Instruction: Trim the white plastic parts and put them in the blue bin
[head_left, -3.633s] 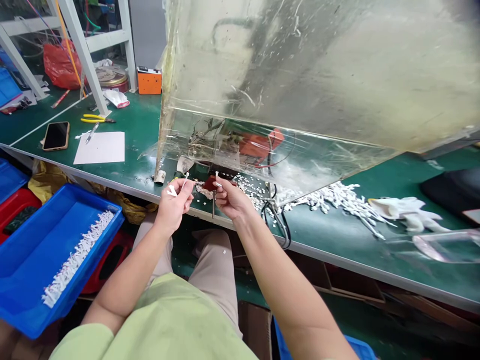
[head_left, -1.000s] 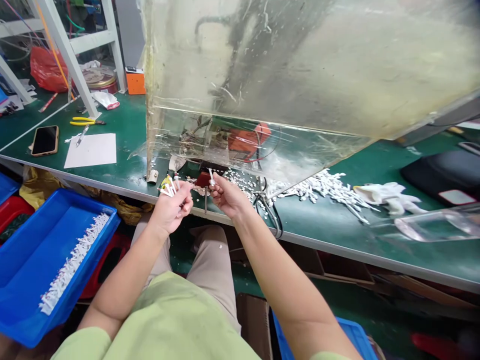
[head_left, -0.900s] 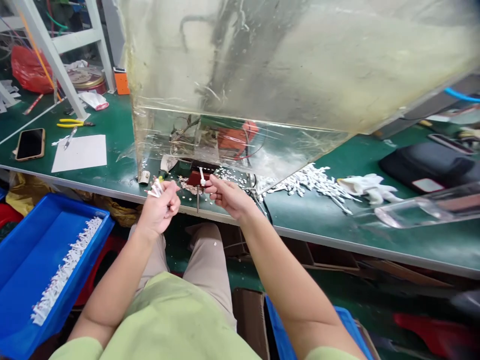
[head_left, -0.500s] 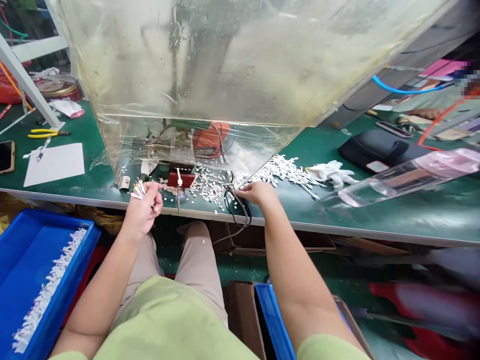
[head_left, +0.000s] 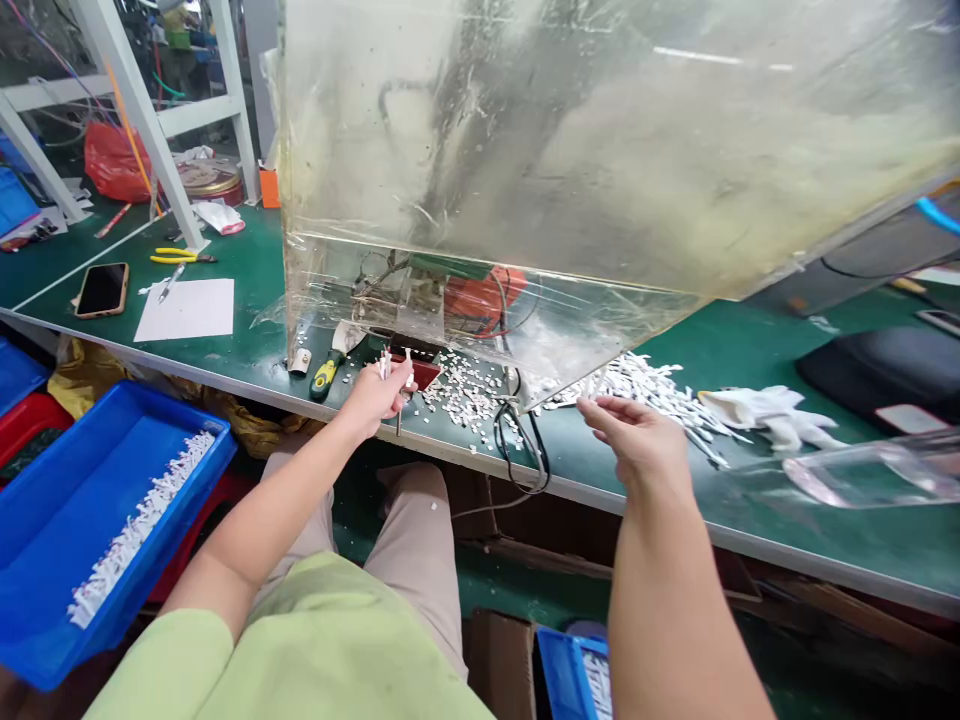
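My left hand (head_left: 377, 393) is closed around a small bunch of short white sleeved wire pieces (head_left: 385, 364), their tips sticking up from the fingers. It is at the bench edge, right in front of a dark red block (head_left: 424, 374) under a clear plastic shield (head_left: 495, 130). My right hand (head_left: 646, 440) has its thumb and fingers pinched together by the near left side of a pile of slim white pieces (head_left: 652, 388). Whatever lies between those fingertips is too small to make out. Tiny white bits (head_left: 469, 390) are scattered between the hands.
A black cable loop (head_left: 544, 465) hangs over the bench edge. Beside the block lies a yellow-green screwdriver (head_left: 325, 377). A blue bin (head_left: 45, 520) with a row of white pieces stands at lower left. White gloves (head_left: 784, 415) and a clear bottle (head_left: 877, 475) are at right.
The view has swung left. My left hand has moved right to the red block, uncovering the screwdriver. My right hand has gone from beside the cable rightward to the pile.
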